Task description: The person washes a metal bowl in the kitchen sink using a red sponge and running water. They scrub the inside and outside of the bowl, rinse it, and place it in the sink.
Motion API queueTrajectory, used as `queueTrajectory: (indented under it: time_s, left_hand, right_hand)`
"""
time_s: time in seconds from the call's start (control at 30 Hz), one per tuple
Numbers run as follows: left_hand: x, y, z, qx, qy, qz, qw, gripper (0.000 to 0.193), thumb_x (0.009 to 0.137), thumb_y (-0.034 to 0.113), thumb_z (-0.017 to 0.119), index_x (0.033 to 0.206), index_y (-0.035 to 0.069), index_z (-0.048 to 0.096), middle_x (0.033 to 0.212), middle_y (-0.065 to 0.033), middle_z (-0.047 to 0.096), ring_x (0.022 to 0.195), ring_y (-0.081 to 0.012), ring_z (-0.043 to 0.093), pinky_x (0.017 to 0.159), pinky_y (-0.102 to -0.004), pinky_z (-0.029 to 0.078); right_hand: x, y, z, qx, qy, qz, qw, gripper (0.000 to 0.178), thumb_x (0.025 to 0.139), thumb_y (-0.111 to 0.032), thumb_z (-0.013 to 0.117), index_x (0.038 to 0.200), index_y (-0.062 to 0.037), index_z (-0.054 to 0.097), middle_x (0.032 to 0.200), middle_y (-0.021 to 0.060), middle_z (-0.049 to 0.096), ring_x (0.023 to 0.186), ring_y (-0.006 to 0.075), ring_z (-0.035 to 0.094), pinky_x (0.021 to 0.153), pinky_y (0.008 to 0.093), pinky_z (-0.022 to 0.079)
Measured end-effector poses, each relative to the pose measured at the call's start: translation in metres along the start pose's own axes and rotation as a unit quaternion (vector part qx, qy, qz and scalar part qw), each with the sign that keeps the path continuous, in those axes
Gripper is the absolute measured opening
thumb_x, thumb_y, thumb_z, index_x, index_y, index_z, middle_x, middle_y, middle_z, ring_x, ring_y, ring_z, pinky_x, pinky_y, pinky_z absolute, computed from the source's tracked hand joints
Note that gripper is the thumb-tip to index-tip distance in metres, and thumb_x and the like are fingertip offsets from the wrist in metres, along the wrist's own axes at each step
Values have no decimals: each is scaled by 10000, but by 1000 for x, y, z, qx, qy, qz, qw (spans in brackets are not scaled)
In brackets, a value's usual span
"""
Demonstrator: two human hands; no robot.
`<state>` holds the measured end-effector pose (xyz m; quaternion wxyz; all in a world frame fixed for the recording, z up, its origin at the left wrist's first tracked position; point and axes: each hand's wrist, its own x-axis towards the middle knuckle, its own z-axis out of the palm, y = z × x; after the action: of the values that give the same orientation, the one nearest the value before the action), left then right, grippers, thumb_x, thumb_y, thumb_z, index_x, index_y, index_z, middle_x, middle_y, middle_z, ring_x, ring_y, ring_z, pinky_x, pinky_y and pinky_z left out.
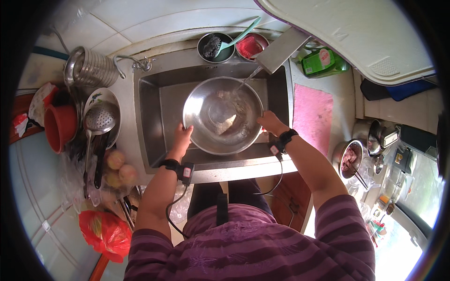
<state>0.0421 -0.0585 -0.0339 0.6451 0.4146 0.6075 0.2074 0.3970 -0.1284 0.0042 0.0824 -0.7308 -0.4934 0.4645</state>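
My left hand (183,137) and my right hand (273,123) are closed on opposite sides of the rim of a wide, shiny metal basin (200,112). The basin is held over the steel sink (161,100). A thin stream, apparently water, runs into it from beneath the end of a broad grey metal bar (282,50). Inside the basin a pale patch (226,124) shows amid glare; whether it is food or a reflection I cannot tell. My thumbs lie over the rim, and the other fingers are mostly hidden under it.
Behind the sink stand two bowls, one with a scourer (212,47) and mint-handled brush (240,35). A green bottle (323,62) and pink cloth (313,117) lie right. Further right is a pot of meat (350,158). Left are a skimmer (101,117) and bagged fruit (124,171).
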Motion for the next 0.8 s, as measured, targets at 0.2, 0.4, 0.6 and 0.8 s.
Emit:
queueTrajectory:
  time_s: [0.2,0.4,0.6,0.8]
  left_hand:
    - [15,14,-15,-45,38,-83,995,394,923,184,529,1297,104,436,1032,-74,576,835,-141,566,682,-278,477]
    - [4,13,-4,10,-26,-95,995,453,935,221,499,1360,136,369,1264,-122,503,1061,-239,543,863,-369,429]
    - [4,-5,-3,115,100,42,987,404,882,66,534,1277,40,450,1161,-171,556,1031,-232,565,869,-327,453]
    - [11,14,-6,140,114,121,976,420,858,57,549,1266,25,456,1199,-199,528,1071,-258,554,896,-338,445]
  right_hand:
    - [45,-7,16,-57,78,74,993,316,731,-226,516,853,34,647,952,310,602,918,436,591,824,453,485]
    - [14,11,-8,-85,67,107,988,317,736,-209,506,878,39,645,973,271,617,953,416,588,859,436,476]
    - [28,56,37,-342,-18,-216,914,181,740,-207,585,740,-45,664,707,226,607,711,405,615,638,449,496]
    - [61,19,36,-269,28,-169,948,120,701,-136,593,662,-60,678,699,206,637,669,361,642,617,444,518]
